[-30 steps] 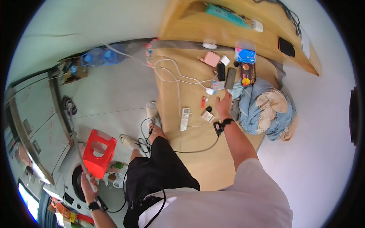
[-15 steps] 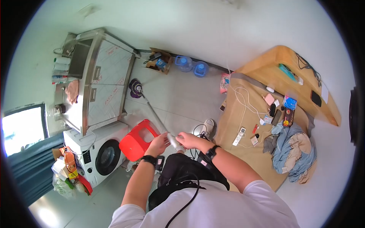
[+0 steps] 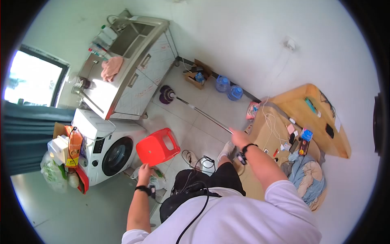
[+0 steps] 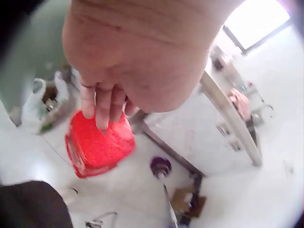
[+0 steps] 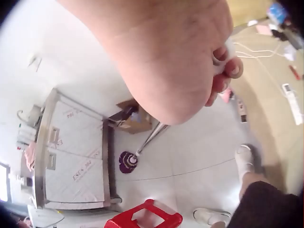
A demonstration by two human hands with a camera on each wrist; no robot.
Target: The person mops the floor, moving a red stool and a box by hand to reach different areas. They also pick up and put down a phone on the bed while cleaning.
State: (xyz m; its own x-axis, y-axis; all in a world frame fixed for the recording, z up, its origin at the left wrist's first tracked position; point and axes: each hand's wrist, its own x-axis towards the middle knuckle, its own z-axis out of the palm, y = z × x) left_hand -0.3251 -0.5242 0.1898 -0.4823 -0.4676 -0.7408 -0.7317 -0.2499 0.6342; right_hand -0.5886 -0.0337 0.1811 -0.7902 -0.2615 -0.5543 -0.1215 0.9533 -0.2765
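Half a second ago both hands met at the top of the mop (image 3: 203, 113); now the left hand (image 3: 144, 174) has left it and come over to the stool (image 3: 153, 149). The right hand (image 3: 240, 138) has swung outward with the pole, so it alone now bears and steers the mop, leaving the left free for the stool. The right grip is narrow, fingers curled round the handle. The left grip is loose, fingers fairly straight over the stool's edge; I cannot tell from these angles whether they touch it.

The mop slants across the floor (image 3: 199, 138), its purple head (image 3: 166, 94) flat down near the foot of the cupboard (image 5: 80, 152), with the carton (image 3: 197, 83) and two jugs (image 3: 234, 93) near by. The stool stands just in front of the washer (image 3: 101, 140).

As for writing, red print repeats over the cupboard doors, reading "SUS 304" in the right wrist view. The dark box (image 3: 303, 147) on the bed (image 3: 254, 179) and the orange pack (image 3: 74, 142) by the washer carry print too small to read.
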